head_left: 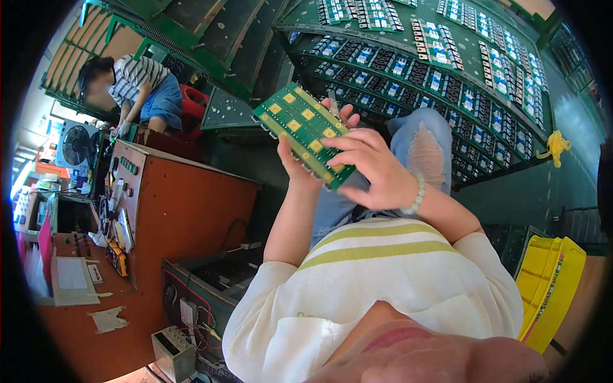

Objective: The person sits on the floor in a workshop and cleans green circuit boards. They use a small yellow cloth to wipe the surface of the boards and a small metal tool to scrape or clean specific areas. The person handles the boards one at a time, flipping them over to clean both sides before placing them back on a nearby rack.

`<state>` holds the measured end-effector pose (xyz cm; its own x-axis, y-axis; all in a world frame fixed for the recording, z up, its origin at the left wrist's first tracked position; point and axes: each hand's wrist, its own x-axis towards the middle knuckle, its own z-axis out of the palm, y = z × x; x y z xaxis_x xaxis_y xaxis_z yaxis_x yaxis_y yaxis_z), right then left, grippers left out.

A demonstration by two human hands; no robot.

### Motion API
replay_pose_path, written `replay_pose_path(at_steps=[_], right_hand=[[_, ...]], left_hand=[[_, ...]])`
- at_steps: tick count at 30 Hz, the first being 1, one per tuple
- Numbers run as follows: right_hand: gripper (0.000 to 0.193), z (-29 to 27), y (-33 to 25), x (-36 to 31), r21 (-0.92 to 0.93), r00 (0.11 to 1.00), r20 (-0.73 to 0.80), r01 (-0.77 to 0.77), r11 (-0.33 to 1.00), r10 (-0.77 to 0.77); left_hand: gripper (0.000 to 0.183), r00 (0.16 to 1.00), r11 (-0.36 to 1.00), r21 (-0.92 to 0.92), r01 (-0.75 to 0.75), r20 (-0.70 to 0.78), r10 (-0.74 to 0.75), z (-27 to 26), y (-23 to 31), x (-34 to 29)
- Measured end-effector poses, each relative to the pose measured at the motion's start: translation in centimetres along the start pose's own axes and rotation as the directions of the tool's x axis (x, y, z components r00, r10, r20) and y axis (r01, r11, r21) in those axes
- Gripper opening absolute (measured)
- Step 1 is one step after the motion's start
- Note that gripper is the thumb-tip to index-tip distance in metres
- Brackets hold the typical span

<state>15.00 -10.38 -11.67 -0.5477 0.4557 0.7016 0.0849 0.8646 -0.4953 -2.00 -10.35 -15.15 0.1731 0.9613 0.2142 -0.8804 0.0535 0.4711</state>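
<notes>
A green circuit board [297,120] with rows of square gold pads and metal parts along its edges is held tilted in front of my body. My left hand [297,164] grips it, thumb at the near left edge and fingertips showing past the far right edge. My right hand [375,167], with a pale bead bracelet [417,195] at the wrist, is over the board's right end. Its fingers are spread and overlap the pads; whether they press on the board I cannot tell. The right thumb is apart from them and slightly blurred. The board's underside is hidden.
A green multi-level rack [408,29] ahead carries many similar board assemblies. A yellow bin [550,281] stands at my right. Left are a brown workbench [185,210] with tools, an instrument box [172,350] with wires, and a co-worker [142,80] bending over a bench.
</notes>
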Motion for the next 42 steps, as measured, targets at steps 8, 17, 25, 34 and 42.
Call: replay_pose_path(at_steps=[8, 17, 25, 34, 42], right_hand=[[0.034, -1.7, 6.1, -0.6, 0.751, 0.709, 0.171, -0.543, 0.375, 0.685], [0.026, -3.9, 9.5, -1.2, 0.948, 0.669, 0.146, -0.306, 0.091, 0.729], [0.018, -12.8, 12.0, -3.6, 0.696, 0.608, -0.608, 0.099, 0.711, 0.511], [0.029, -16.3, 9.1, -8.0, 0.269, 0.758, -0.31, -0.508, 0.818, 0.573], [0.042, -12.2, 5.8, -2.9, -0.361, 0.908, -0.128, -0.417, 0.834, 0.399]], left_hand=[[0.11, 0.961, 0.984, -0.134, 0.121, 0.263, -0.083, -0.1, -0.4, 2.5], [0.103, 0.976, 0.979, -0.012, 0.204, 0.085, -0.203, 1.8, -3.0, 6.1], [0.109, 0.842, 0.836, -0.154, 0.527, 0.225, -0.49, 3.6, -7.6, 12.6], [0.104, 0.818, 0.829, -0.216, 0.516, 0.409, -0.403, 4.3, -8.4, 17.7], [0.085, 0.92, 0.901, -0.224, 0.37, 0.22, -0.323, 4.1, -4.6, 16.3]])
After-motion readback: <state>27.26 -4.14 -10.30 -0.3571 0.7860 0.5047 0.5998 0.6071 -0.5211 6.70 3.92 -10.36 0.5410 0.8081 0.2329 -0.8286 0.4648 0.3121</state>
